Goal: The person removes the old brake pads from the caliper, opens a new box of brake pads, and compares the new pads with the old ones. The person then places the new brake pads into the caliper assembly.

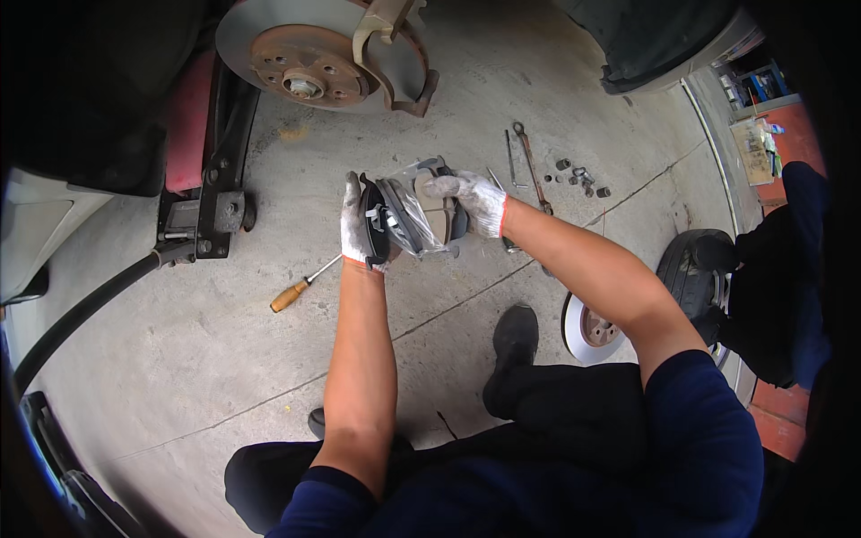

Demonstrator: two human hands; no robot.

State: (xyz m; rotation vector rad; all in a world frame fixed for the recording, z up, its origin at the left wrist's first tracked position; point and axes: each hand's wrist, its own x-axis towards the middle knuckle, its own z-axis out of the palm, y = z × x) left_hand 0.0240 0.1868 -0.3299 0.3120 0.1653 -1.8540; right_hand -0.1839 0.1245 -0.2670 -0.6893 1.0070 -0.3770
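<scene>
Both my hands wear white work gloves and hold a group of brake pads in front of me, partly covered in clear plastic wrap. My left hand (354, 231) grips the left side, against a black brake pad (374, 222) with its backing plate showing. My right hand (477, 201) is closed on the right side, its thumb over a pad with a grey-brown friction face (437, 221). Between them, more pads sit edge-on in the plastic wrap (411, 215). The fingers beneath the pads are mostly hidden. Ahead of my hands is a rusty hub with a brake disc (300, 67) and a caliper bracket (387, 36).
A wooden-handled screwdriver (291, 296) lies left of my left forearm. Beyond my right hand are a ratchet wrench (529, 161) and several sockets (583, 175). A loose brake disc (590, 332) lies right, near a tyre (686, 269) and another person (771, 269). A floor jack (211, 179) stands left.
</scene>
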